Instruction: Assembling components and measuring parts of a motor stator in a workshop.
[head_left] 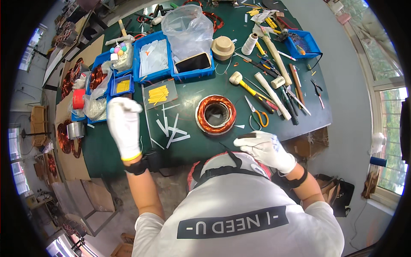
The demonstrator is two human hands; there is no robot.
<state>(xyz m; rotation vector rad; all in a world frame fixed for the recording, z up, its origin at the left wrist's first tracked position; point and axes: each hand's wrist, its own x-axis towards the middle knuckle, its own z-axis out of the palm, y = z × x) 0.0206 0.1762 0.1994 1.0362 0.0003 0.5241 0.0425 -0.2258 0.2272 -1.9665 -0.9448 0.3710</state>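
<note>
My left hand (123,122), in a white glove, is raised over the left part of the table beside the small blue bin of yellow strips (123,86). Its fingers are curled together, and whatever may be in them is hidden. In front of me lies a ring-shaped stator (230,112) wound with copper wire, its centre hole facing up. Neither hand touches it. Near the table's front edge, to the right of the stator, is my gloved right hand (267,150). Its fingers stretch out to the left, with a dark patch along one finger.
White strips (173,129) lie left of the stator, near loose yellow strips (158,94). Orange-handled scissors (259,116), a mallet (246,87) and white rods (272,95) lie to the right. Blue bins (147,77), one holding a phone (193,63), stand behind. Copper coils (64,137) sit far left.
</note>
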